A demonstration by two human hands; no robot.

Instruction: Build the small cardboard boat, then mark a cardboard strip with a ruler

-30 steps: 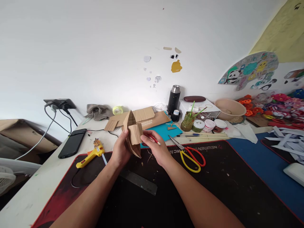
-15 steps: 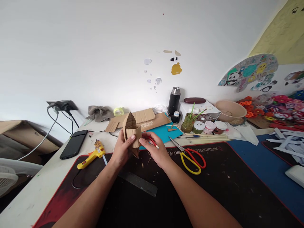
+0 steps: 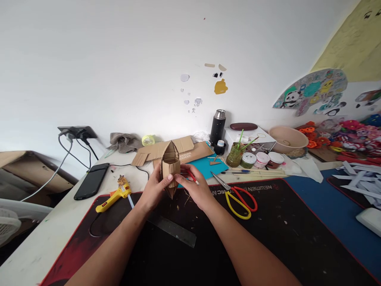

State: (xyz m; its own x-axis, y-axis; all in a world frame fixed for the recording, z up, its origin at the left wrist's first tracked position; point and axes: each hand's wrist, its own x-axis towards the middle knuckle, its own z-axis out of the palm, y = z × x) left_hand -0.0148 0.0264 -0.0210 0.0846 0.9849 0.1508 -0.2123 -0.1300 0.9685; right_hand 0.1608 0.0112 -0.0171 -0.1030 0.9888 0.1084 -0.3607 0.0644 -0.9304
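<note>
A small boat-shaped cardboard model (image 3: 170, 161), pointed at both ends with a folded cardboard strip across its middle, is held up over the black mat. On its left side my left hand (image 3: 155, 186) is closed, the thumb pressed on the strip. My right hand (image 3: 193, 188) pinches the model's right side with its thumb; a red pencil (image 3: 193, 176) is tucked in the same hand. Its other fingers are partly hidden. Below lies a dark flat ruler (image 3: 174, 230) on the mat. Scissors (image 3: 235, 196) with one yellow and one red handle rest open to the right.
A yellow glue gun (image 3: 114, 198) and black phone (image 3: 92, 181) lie at left. Behind the hands are cardboard sheets (image 3: 199, 152) and blue paper (image 3: 206, 169). A black flask (image 3: 218, 129), a brush jar (image 3: 235, 155) and paint pots (image 3: 249, 160) stand at the back right.
The cardboard model has turned in my hands and shifted slightly right, so its hollow inside now faces me more. My right hand still has the red pencil.
</note>
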